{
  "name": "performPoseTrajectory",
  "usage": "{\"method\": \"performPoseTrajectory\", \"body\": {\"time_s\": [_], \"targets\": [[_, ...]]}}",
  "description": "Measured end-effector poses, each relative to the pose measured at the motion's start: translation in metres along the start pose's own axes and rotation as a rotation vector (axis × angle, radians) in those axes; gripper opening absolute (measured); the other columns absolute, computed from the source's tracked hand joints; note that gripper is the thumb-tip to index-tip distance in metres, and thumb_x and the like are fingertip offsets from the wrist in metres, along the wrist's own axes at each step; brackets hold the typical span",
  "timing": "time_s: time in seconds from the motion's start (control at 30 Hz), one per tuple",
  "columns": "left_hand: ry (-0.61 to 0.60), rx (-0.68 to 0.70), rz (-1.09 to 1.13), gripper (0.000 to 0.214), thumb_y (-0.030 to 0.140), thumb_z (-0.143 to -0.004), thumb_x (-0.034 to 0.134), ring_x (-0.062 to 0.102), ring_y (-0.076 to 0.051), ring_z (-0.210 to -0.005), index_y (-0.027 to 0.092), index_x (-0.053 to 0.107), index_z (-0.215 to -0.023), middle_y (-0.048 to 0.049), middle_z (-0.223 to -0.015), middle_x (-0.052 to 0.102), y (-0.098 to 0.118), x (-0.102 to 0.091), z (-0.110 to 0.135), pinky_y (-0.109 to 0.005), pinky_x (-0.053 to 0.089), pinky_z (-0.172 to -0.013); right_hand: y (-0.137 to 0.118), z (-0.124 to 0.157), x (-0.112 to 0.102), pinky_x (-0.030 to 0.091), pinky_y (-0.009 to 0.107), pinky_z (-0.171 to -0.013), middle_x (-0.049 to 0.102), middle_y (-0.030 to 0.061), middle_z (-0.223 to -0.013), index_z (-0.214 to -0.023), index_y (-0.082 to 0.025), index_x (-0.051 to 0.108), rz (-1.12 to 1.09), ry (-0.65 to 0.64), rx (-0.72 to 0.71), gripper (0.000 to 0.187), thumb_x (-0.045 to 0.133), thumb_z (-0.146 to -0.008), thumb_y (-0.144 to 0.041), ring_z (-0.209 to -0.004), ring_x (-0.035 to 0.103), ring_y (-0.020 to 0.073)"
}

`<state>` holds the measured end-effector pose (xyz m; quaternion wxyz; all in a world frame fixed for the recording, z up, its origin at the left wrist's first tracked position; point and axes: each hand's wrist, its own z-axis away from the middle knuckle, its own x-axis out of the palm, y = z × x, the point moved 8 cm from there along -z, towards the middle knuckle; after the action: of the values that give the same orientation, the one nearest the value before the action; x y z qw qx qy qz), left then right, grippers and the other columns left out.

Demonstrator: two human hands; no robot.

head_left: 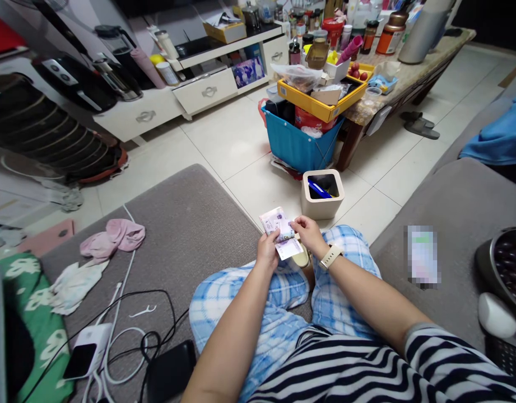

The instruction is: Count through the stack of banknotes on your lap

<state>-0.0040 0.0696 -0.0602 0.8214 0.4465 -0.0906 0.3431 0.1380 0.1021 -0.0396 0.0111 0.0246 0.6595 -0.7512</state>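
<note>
A small stack of pale purple banknotes (271, 219) is held over my lap. My left hand (268, 249) grips the stack from below, its thumb lying across the notes. One note hangs lower than the others beneath that thumb. My right hand (308, 230) pinches the right edge of the notes between thumb and fingers. A light watch (331, 256) is on my right wrist. Just beyond the hands, a beige bin (322, 208) stands on the floor with a blue item inside.
Left on the grey sofa lie pink cloth (112, 239), cables, a white power bank (88, 350) and a black case (171, 372). On the right are a bowl of dark fruit (507, 263) and a white mouse (497, 315). A loaded blue basket (302, 144) stands ahead.
</note>
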Motion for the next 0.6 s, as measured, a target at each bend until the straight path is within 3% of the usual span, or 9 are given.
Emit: {"method": "performPoseTrajectory", "body": {"time_s": [0.23,0.4,0.6], "targets": [[0.030,-0.004,0.078,0.020,0.027,-0.083,0.060,0.071,-0.025,-0.082,0.010,0.066,-0.092,-0.0104,-0.085,0.073,0.000,-0.003,-0.007,-0.039,0.055,-0.081,-0.010,0.004,0.006,0.038,0.026,-0.059,0.052,-0.0022,-0.064,-0.070,-0.020,0.053,-0.080,-0.058,-0.033,0.029,0.063,-0.075,-0.046,-0.061,0.047,0.0138],[0.019,0.012,0.091,0.019,0.026,-0.083,0.059,0.071,-0.022,-0.077,0.011,0.067,-0.091,-0.0088,-0.084,0.073,0.000,-0.004,-0.012,-0.036,0.055,-0.080,-0.014,0.008,0.014,0.035,0.025,-0.053,0.050,-0.0030,-0.062,-0.073,-0.020,0.053,-0.193,-0.138,0.003,0.033,0.065,-0.073,-0.051,-0.056,0.044,0.0125],[0.040,0.008,0.072,0.018,0.026,-0.083,0.059,0.071,-0.023,-0.080,0.011,0.068,-0.089,-0.0085,-0.083,0.073,0.000,-0.005,-0.009,-0.035,0.055,-0.079,-0.014,0.008,0.014,0.035,0.025,-0.052,0.050,-0.0027,-0.062,-0.074,-0.020,0.054,-0.212,-0.133,0.004,0.033,0.065,-0.072,-0.051,-0.058,0.046,0.0128]]}}
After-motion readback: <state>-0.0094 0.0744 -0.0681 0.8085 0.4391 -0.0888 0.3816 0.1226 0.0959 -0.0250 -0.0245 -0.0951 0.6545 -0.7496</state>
